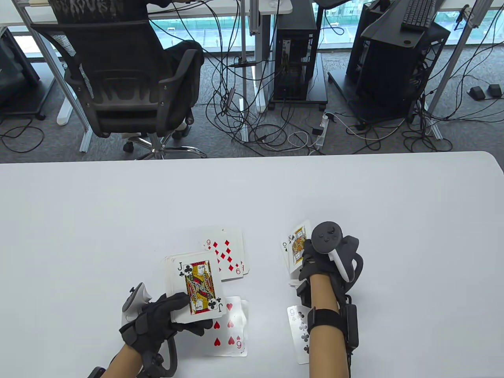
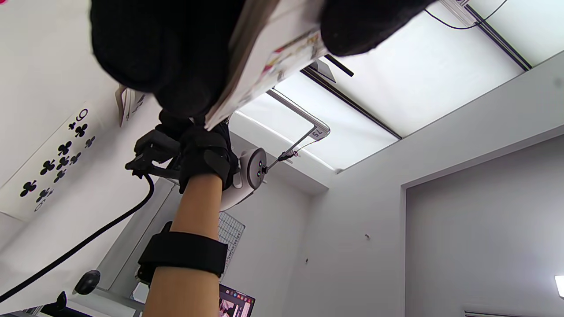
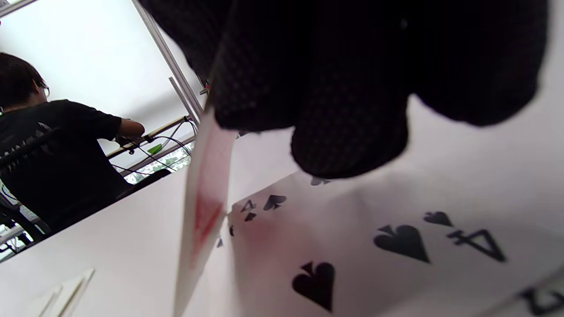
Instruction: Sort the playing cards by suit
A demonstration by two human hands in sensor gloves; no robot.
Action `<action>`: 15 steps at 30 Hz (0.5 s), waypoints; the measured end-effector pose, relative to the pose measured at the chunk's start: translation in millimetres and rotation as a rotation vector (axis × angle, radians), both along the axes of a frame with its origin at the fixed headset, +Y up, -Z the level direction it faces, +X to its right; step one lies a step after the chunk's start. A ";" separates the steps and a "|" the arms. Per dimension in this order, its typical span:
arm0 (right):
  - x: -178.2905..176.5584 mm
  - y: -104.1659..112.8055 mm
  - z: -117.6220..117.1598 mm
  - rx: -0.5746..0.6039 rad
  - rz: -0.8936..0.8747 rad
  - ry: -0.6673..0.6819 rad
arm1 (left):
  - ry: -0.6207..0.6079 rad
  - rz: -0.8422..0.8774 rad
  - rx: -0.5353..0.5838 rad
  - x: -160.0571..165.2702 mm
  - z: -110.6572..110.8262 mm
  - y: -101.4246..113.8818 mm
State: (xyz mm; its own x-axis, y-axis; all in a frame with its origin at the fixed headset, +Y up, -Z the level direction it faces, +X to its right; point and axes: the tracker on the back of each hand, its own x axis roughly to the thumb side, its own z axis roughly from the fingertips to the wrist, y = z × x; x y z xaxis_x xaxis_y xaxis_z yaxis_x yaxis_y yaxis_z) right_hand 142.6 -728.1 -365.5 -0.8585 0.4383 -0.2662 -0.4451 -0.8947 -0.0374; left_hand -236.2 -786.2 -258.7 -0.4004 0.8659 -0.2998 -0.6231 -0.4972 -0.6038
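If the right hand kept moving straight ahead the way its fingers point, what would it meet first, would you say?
Probably only bare table: the right hand, holding a king card, points away over the spade pile; depth is unclear.

Black sensor gloves of knit fabric on left hand and right hand, forearms bare below. Strapped across each hand's back, a grey tracker shaped like a VR controller: round dark face with small buttons, pale grey handle. Behind the right wrist, a wide black band with a slim black module along its outer side. Running from the right glove's palm-side hardware, a black cable. Fine mesh weave on the gloved fingertips.
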 end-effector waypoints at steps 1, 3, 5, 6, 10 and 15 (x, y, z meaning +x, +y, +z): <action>-0.1 -5.3 -0.3 -0.025 0.047 -0.015 | 0.002 -0.003 0.001 -0.6 -0.3 0.0; -0.7 -13.2 -0.9 -0.064 0.150 -0.026 | 0.005 -0.006 0.002 -1.2 -0.6 0.1; -1.9 -19.4 -2.2 -0.110 0.252 -0.014 | 0.006 -0.006 0.001 -1.4 -0.6 0.3; -3.2 -22.9 -3.2 -0.151 0.311 -0.004 | 0.005 -0.005 0.001 -1.4 -0.6 0.4; -7.7 -33.0 -5.9 -0.260 0.402 0.027 | 0.008 -0.007 0.002 -2.2 -1.0 0.7; -15.4 -37.4 -7.9 -0.343 0.569 0.065 | 0.013 -0.005 0.003 -2.8 -1.1 1.2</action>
State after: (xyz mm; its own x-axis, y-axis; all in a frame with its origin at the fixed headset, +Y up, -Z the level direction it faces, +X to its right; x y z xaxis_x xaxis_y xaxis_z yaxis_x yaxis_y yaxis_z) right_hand 127.1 -765.5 -373.4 -0.9498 -0.1881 -0.2500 0.1082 -0.9472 0.3018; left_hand -239.0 -785.0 -259.9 -0.4000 0.8688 -0.2918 -0.6330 -0.4921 -0.5976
